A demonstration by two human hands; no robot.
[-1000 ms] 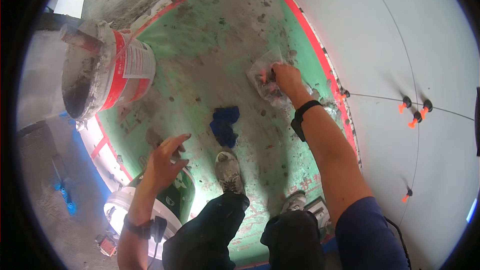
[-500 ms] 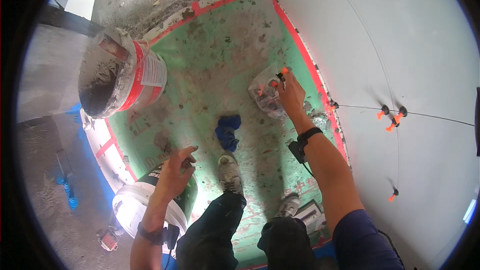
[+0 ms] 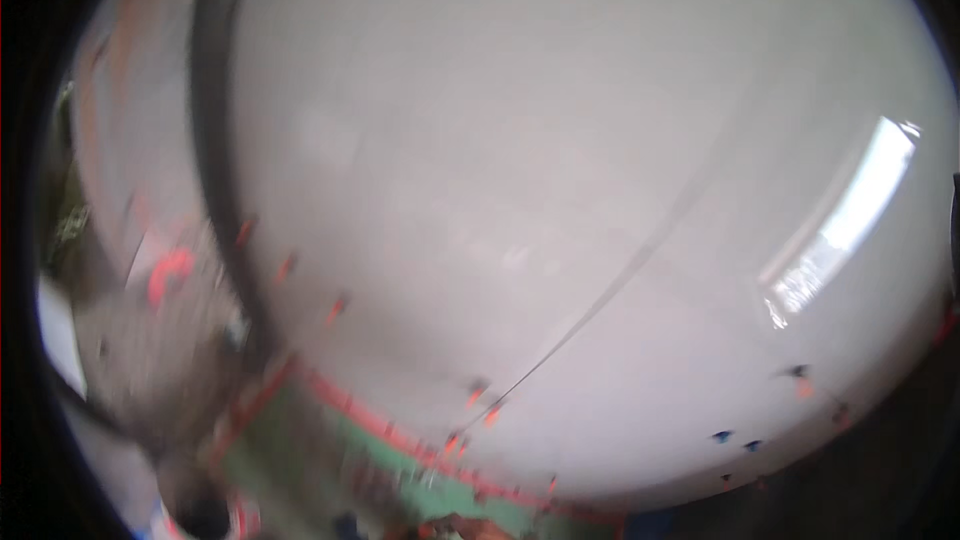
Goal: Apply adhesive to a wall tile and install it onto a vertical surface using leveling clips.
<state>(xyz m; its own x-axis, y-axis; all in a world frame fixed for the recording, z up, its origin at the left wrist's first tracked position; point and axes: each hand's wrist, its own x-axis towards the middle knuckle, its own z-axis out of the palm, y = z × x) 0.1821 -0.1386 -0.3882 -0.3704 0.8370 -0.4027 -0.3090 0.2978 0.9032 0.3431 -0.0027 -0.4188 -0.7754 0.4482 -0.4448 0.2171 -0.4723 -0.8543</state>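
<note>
My view is smeared by motion and filled mostly by a large glossy pale tile panel (image 3: 480,190). What seems to be my right hand (image 3: 465,528) shows only as a sliver at the bottom edge; its fingers are too blurred and cut off to read. A small orange patch lies beside it, too smeared to name. Orange-and-black tile levelling clips (image 3: 475,395) stick out along the panel's joints and lower edge, with another clip (image 3: 803,385) farther right. My left hand is out of view.
Green floor covering edged in red tape (image 3: 380,430) borders the panel below. A mortar bucket (image 3: 240,520) stands at the lower left. A dark vertical strip (image 3: 212,90) runs along the panel's left side. Beyond it, a red curved object (image 3: 170,275) lies on rough ground.
My view has swung up from the floor to the panel. My right hand, earlier at a clear bag of orange clips, now shows only at the bottom edge. My left hand has left view.
</note>
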